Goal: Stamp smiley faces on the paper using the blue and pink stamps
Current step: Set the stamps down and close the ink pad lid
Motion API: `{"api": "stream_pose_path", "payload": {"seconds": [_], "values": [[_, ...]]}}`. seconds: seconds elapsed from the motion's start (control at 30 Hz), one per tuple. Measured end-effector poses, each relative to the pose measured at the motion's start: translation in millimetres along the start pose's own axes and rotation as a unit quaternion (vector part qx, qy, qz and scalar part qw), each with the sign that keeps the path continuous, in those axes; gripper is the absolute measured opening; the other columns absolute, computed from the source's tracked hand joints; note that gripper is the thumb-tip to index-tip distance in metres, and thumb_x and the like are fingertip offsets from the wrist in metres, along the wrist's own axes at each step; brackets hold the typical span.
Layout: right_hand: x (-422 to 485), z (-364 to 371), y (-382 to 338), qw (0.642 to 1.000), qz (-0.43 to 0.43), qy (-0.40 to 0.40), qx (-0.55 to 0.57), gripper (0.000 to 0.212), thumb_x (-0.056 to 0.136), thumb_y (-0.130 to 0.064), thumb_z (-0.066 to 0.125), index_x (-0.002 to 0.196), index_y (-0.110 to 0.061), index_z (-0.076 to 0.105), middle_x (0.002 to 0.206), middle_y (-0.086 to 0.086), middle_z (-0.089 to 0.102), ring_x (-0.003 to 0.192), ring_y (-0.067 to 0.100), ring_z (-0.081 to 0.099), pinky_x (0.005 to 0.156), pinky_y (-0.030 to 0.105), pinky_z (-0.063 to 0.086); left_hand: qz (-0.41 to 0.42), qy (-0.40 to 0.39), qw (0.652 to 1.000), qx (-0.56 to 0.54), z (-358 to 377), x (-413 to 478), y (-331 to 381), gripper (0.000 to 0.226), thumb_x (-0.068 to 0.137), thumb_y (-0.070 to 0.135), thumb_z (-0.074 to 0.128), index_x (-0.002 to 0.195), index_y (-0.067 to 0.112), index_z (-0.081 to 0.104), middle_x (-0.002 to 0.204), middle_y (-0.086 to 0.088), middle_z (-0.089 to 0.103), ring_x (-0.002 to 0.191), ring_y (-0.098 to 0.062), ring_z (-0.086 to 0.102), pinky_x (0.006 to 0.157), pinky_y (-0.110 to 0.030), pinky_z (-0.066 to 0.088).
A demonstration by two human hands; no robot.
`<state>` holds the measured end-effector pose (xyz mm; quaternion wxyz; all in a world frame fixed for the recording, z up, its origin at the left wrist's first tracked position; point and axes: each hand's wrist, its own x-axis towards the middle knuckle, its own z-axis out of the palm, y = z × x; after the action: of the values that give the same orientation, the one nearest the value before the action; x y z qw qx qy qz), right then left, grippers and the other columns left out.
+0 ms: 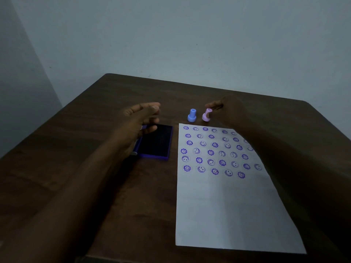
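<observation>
A white paper [228, 209] lies on the table, its upper half covered with several rows of purple smiley prints. Just beyond its top edge the blue stamp [192, 115] stands upright. The pink stamp [206, 115] is beside it, tilted, with the fingertips of my right hand [226, 111] pinched on its top. My left hand [141, 118] hovers with fingers spread above the far end of the purple ink pad [157, 142], which lies open left of the paper.
The dark wooden table [117, 186] ends at a pale wall behind. Its far edge runs just beyond the stamps; the left corner is rounded. My right forearm covers the paper's upper right corner.
</observation>
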<state>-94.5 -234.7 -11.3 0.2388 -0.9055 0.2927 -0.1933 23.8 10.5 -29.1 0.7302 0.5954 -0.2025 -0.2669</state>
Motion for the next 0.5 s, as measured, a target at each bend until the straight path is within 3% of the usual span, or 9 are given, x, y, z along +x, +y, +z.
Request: {"api": "stream_pose_path", "payload": {"seconds": [0.07, 0.3, 0.5], "values": [[1.5, -2.2, 3.4, 1.0, -0.001, 0.0, -0.007, 0.023, 0.077, -0.013, 0.076, 0.1, -0.01, 0.078, 0.103, 0.007, 0.077, 0.098, 0.018, 0.07, 0.08, 0.023, 0.046, 0.0, 0.0, 1.0, 0.001, -0.1, -0.1, -1.0, 0.01, 0.091, 0.021, 0.066, 0.091, 0.026, 0.074, 0.076, 0.013, 0.078, 0.066, -0.001, 0.071, 0.063, -0.018, 0.06], [-0.7, -6.0, 6.8, 0.999, 0.004, -0.026, -0.032, 0.027, 0.081, -0.014, 0.075, 0.108, -0.007, 0.075, 0.106, 0.012, 0.075, 0.1, 0.023, 0.069, 0.095, 0.037, 0.052, -0.004, 0.0, 1.0, 0.012, -0.8, 0.4, -2.1, 0.009, 0.091, 0.023, 0.067, 0.092, 0.027, 0.075, 0.079, 0.012, 0.078, 0.071, -0.003, 0.07, 0.062, -0.018, 0.059], [-8.8, 0.5, 3.3, 0.999, 0.009, -0.026, -0.015, 0.022, 0.081, -0.009, 0.073, 0.102, -0.003, 0.076, 0.099, 0.014, 0.076, 0.094, 0.027, 0.071, 0.091, 0.032, 0.053, 0.002, 0.005, 1.0, 0.022, -0.7, 0.3, -1.7, 0.009, 0.091, 0.023, 0.066, 0.091, 0.029, 0.074, 0.077, 0.014, 0.078, 0.068, -0.002, 0.069, 0.063, -0.018, 0.059]]}}
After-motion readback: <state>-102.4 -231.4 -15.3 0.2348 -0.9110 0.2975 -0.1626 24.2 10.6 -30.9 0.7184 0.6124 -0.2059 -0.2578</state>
